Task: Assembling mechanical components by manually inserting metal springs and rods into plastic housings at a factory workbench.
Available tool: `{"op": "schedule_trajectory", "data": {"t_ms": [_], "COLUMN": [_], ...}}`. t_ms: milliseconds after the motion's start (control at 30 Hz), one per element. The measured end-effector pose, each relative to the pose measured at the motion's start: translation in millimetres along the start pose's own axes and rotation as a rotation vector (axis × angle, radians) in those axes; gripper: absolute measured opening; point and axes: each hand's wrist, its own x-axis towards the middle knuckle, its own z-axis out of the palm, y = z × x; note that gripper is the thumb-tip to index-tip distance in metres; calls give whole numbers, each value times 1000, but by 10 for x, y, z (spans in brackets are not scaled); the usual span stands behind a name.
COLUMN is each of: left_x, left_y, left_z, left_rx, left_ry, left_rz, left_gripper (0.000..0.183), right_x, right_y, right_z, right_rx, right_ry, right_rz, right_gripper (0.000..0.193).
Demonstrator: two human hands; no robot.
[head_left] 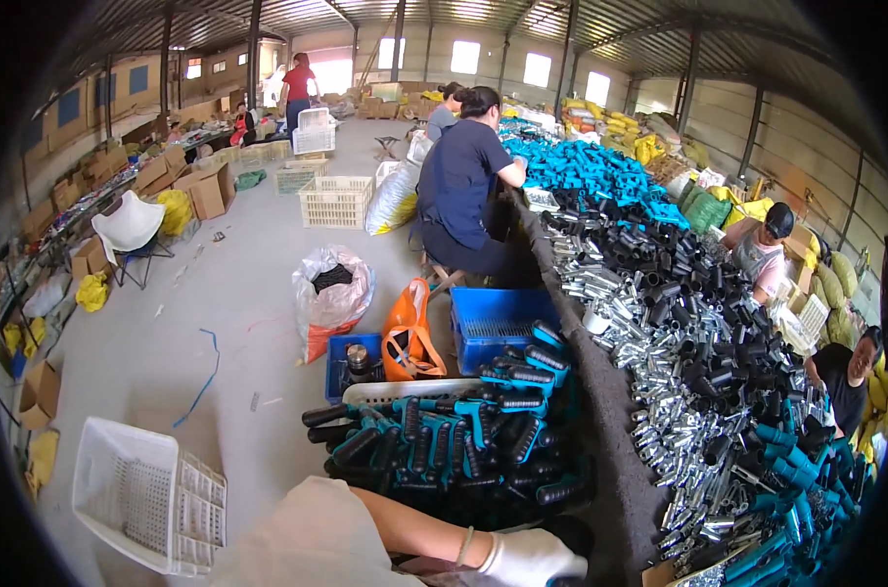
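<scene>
My left hand [530,560], in a white glove, is at the lower edge, its bare forearm crossing from the left. Its fingers look curled around something dark that I cannot make out, partly cut off by the picture's edge. Just beyond the hand is a heap of black-and-teal tool handles [444,445] with ribbed black grips. A pale crate rim [409,388] shows behind the heap. To the right, the long dark-edged table [600,411] carries metal sockets [659,440], black tubes [703,362] and teal parts [600,166]. My right hand is out of view.
A white crate [136,479] lies tipped at left. Beyond the handles are a blue crate [498,308], an orange bag [409,338], a blue bin [338,367] with a flask, and a sack [331,293]. A person in dark blue [463,176] sits ahead; others sit across the table.
</scene>
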Motion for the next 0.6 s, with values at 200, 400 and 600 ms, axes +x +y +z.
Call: {"op": "schedule_trajectory", "data": {"t_ms": [200,400,600], "left_x": [-168,-217,-135], "left_y": [176,-19,-94], "left_z": [-70,120,198], "left_rx": [165,302,-89], "left_ry": [-144,-271,-74], "left_rz": [358,370,-90], "left_gripper": [19,20,14], "right_x": [268,354,468], "right_y": [-63,-399,-668], "right_z": [72,36,155], "right_rx": [774,503,456], "right_ry": [63,-82,-89], "right_rz": [365,173,-79], "right_gripper": [42,35,56]}}
